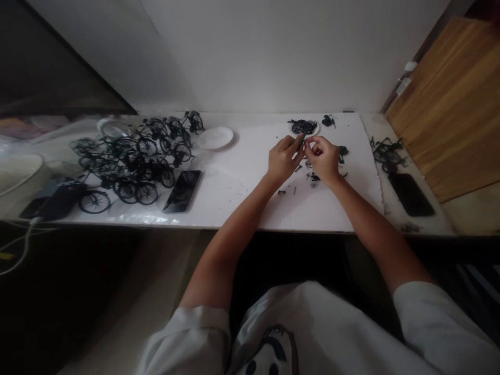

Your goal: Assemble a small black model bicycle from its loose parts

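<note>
My left hand [284, 156] and my right hand [323, 158] meet over the right half of the white board [258, 130]. The fingers of my left hand are closed on a small dark part [302, 139], whose exact shape I cannot make out. My right thumb and forefinger pinch together at its right side; what they grip is too small to tell. Just behind the fingertips lies a plate heaped with black parts [303, 126]. Loose black pieces [314, 177] are scattered beneath and beside my right hand.
Several black miniature bicycles [133, 156] crowd the left side. Near them are a white plate [215, 138] and a phone [182, 191]. At the right lie another phone [411, 195], more black parts [387, 151] and a leaning wooden panel [453, 104].
</note>
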`<action>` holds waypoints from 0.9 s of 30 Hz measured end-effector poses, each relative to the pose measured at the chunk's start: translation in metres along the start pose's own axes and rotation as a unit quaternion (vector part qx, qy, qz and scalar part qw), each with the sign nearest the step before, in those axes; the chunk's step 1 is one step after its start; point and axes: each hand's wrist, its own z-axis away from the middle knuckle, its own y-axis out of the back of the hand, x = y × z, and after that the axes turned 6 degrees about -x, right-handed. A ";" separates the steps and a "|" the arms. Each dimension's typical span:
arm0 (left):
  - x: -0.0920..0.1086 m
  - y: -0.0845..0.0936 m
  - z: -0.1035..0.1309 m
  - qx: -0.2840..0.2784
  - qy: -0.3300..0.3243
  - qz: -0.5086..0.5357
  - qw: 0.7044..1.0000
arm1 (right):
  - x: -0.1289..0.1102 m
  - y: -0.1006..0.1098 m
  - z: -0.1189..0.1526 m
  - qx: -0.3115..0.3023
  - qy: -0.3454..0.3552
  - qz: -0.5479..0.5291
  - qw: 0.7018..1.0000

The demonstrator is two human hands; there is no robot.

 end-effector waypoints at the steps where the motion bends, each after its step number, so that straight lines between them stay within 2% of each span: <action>1: 0.000 -0.001 0.000 0.005 -0.003 -0.005 1.000 | 0.000 0.000 0.000 0.000 0.000 -0.003 1.000; 6: -0.002 -0.002 0.001 0.026 -0.023 -0.018 0.999 | 0.001 0.000 -0.001 -0.012 -0.009 -0.022 1.000; 12: -0.002 -0.002 0.000 0.010 -0.014 0.000 1.000 | 0.001 0.000 0.000 -0.018 -0.005 -0.036 0.999; 19: -0.001 -0.001 0.000 0.006 -0.012 0.015 1.000 | 0.000 0.000 0.000 -0.009 0.002 0.014 1.000; 27: -0.003 -0.004 0.001 -0.017 -0.036 0.050 0.998 | 0.001 -0.003 0.001 0.001 -0.020 0.011 1.000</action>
